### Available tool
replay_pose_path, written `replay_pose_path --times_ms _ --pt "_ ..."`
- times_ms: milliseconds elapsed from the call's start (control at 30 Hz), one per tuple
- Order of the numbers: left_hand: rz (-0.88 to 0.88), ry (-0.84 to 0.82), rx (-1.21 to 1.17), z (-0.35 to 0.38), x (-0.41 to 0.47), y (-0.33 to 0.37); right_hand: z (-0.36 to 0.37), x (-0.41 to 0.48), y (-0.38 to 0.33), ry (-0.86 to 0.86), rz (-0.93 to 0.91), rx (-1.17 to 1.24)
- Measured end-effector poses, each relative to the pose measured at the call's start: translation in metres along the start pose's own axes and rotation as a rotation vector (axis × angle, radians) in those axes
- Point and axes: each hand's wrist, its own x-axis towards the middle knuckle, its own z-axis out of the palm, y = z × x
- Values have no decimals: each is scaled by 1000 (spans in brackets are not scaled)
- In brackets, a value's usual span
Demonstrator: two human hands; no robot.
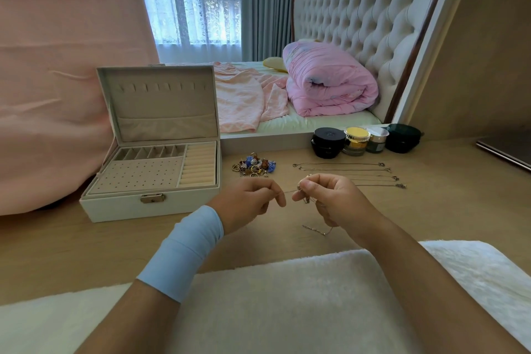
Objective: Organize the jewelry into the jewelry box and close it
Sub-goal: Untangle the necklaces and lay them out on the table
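Observation:
A white jewelry box [123,205] stands open on the wooden table at the left, lid upright, its tray compartments bare. Right of it lies a pile of small rings and earrings [254,166]. Several thin necklaces [344,171] lie stretched in rows further right. My left hand [247,202] and my right hand [330,198] hold one thin chain necklace [290,191] between them above the table, each pinching it with thumb and fingers. Its loose end [316,230] hangs below my right hand onto the table.
Several cosmetic jars [365,139] stand at the table's back edge on the right. A white fluffy cloth [287,296] covers the near foreground. A pink fabric [43,95] hangs left of the box. A bed with a pink quilt [327,83] lies beyond.

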Motion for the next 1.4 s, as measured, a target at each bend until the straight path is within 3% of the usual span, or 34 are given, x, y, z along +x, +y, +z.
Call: replay_pose_path --times_ms 133,333,500,800,1033,1133,1233,1400 --pt "10 -8 70 6 3 -1 -1 1 1 11 -1 -3" --pt "180 257 270 14 5 -10 -1 1 0 -78 22 27" --pt "114 260 483 16 2 -4 -4 2 4 -71 45 94" --pt "61 230 363 27 5 -2 -1 3 6 -108 16 154" --pt "70 182 316 0 5 -3 2 3 6 73 -28 -43" --pt "63 196 306 -1 3 1 5 2 6 30 29 -49" --pt "39 149 191 4 2 2 6 1 5 -39 105 32" --pt "33 224 -53 8 4 -3 6 -2 2 -175 94 -34"
